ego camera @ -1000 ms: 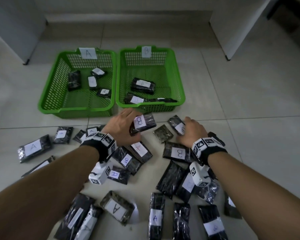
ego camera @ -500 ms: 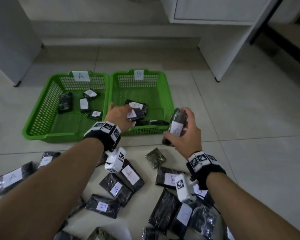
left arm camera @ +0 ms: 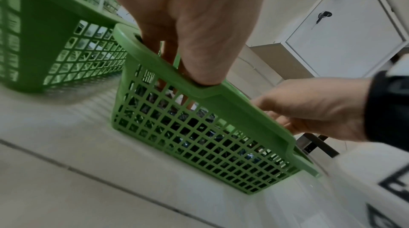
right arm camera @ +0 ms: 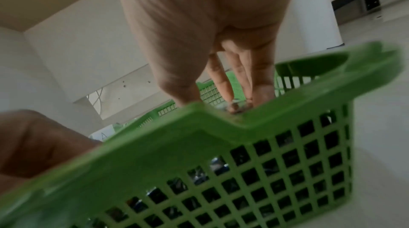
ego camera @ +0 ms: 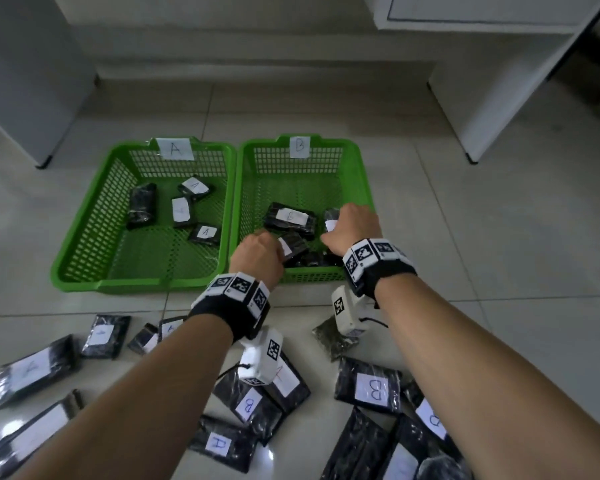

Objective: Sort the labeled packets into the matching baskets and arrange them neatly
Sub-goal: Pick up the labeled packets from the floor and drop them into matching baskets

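Two green baskets [ego camera: 84, 258], two hands [ego camera: 257, 252]; four packets [ego camera: 204, 234] in basket A.

Both baskets [ego camera: 142, 216] [ego camera: 302, 174] are bright green with grid-mesh walls and white letter tags. The packets [ego camera: 369, 389] are glossy black with white labels. The wristbands [ego camera: 232, 299] are black with black-and-white square markers; the floor [ego camera: 499, 271] is pale grey tile.

The B basket [ego camera: 359, 188] is crowded along its near wall, where both hands and several packets [ego camera: 290, 218] fill the front; its far half is bare mesh, reachable from above. The A basket [ego camera: 94, 216] touches it on the left, leaving no gap between them. Loose packets [ego camera: 369, 389] litter the floor [ego camera: 499, 271] in front; the tiles to the right lie open
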`<state>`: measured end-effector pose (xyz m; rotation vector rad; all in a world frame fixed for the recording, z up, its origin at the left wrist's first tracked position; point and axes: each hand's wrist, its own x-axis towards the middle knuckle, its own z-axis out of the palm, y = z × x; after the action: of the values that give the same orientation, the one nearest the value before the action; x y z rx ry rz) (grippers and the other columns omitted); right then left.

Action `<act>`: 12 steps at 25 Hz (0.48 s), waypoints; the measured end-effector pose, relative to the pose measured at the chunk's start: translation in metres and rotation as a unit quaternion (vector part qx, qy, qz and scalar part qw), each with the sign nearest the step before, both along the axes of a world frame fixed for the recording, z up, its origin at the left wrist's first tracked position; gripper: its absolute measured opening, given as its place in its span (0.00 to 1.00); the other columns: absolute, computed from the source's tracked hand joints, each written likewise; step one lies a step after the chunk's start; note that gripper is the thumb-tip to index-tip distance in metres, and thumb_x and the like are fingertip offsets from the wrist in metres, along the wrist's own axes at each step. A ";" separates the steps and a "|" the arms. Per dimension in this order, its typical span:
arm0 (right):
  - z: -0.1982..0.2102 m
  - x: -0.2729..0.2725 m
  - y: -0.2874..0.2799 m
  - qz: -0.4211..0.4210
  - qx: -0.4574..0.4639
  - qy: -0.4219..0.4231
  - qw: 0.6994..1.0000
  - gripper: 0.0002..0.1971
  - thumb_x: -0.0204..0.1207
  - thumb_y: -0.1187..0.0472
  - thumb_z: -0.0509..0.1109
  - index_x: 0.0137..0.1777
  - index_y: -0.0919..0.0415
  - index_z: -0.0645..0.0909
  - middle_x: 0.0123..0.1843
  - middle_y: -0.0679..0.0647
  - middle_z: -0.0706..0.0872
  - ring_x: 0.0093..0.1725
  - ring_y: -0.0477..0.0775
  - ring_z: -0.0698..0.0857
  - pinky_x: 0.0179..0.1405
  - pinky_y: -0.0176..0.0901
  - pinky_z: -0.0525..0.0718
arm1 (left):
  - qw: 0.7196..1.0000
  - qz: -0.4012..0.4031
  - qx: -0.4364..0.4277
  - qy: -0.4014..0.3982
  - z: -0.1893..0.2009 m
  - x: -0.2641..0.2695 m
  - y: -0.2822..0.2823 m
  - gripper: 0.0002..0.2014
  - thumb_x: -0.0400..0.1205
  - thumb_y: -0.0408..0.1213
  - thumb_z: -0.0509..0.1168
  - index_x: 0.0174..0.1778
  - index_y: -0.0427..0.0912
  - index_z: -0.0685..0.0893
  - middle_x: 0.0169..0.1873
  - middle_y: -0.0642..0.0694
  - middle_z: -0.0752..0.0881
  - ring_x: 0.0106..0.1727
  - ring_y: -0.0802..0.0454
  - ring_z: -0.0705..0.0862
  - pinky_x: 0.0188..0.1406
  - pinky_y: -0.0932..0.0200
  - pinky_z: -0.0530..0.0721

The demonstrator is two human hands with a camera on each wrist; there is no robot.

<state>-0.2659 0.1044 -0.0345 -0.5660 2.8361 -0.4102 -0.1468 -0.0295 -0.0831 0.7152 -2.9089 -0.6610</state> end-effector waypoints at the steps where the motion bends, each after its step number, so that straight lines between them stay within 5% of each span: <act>1: -0.004 -0.001 -0.002 0.003 0.014 -0.003 1.000 0.13 0.71 0.57 0.82 0.42 0.61 0.81 0.48 0.59 0.88 0.50 0.62 0.88 0.38 0.42 0.76 | 1.000 -0.007 -0.005 0.003 -0.002 0.002 -0.001 0.09 0.80 0.29 0.64 0.44 0.39 0.91 0.49 0.42 0.88 0.50 0.42 0.88 0.48 0.51 0.87; 6: -0.008 -0.002 0.005 0.014 0.004 0.019 1.000 0.17 0.76 0.48 0.76 0.40 0.60 0.77 0.50 0.60 0.87 0.48 0.63 0.85 0.39 0.44 0.74 | 0.999 -0.034 -0.007 0.035 0.006 0.015 0.003 0.13 0.80 0.33 0.57 0.44 0.40 0.88 0.46 0.41 0.89 0.46 0.38 0.88 0.43 0.48 0.86; 9: -0.012 0.017 0.028 0.038 -0.088 0.136 0.986 0.13 0.79 0.52 0.69 0.46 0.63 0.83 0.51 0.60 0.86 0.55 0.62 0.83 0.41 0.46 0.77 | 0.986 -0.060 -0.032 0.152 0.011 0.032 0.017 0.14 0.78 0.33 0.54 0.42 0.41 0.86 0.45 0.44 0.89 0.45 0.41 0.86 0.44 0.48 0.84; 12: -0.020 0.042 0.068 0.079 -0.194 0.198 0.958 0.05 0.75 0.58 0.69 0.46 0.60 0.80 0.49 0.56 0.81 0.44 0.57 0.78 0.36 0.46 0.75 | 0.948 -0.163 -0.051 0.268 0.018 0.049 0.041 0.08 0.78 0.28 0.58 0.42 0.38 0.82 0.41 0.45 0.84 0.41 0.46 0.80 0.41 0.53 0.79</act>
<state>-0.2237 0.1727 -0.0543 -1.0482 3.0613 -0.9272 -0.0973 0.0112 -0.0652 0.0180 -2.5325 -0.6049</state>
